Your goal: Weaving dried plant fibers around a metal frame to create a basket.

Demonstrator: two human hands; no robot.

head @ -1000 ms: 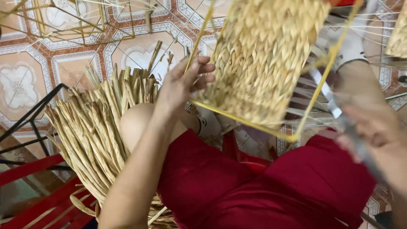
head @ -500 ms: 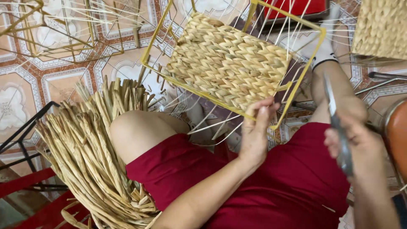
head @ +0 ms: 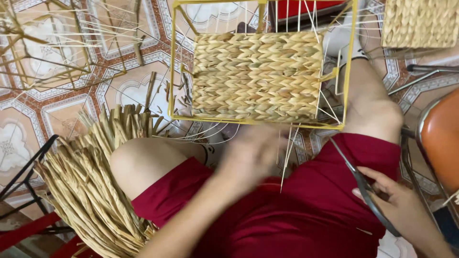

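A yellow wire basket frame (head: pixel 173 67) with a woven straw panel (head: pixel 256 76) rests against my knees, thin pale strands hanging from it. My left hand (head: pixel 248 155), blurred by motion, is just below the frame's lower edge, near the loose strands; whether it grips anything is unclear. My right hand (head: pixel 399 205) lies on my red shorts at the lower right and holds grey scissors (head: pixel 356 174), blades pointing up toward the frame's lower right corner.
A thick bundle of twisted straw ropes (head: pixel 91 186) lies over a dark metal rack (head: pixel 24 167) at left. Another wire frame (head: pixel 57 43) sits on the patterned tile floor at upper left. A woven basket (head: pixel 420 21) is upper right, an orange chair seat (head: pixel 442 138) at right.
The frame has turned from tilted to square-on before me. My left hand dropped from the frame's edge to below it. My right hand with the scissors lowered onto my lap.
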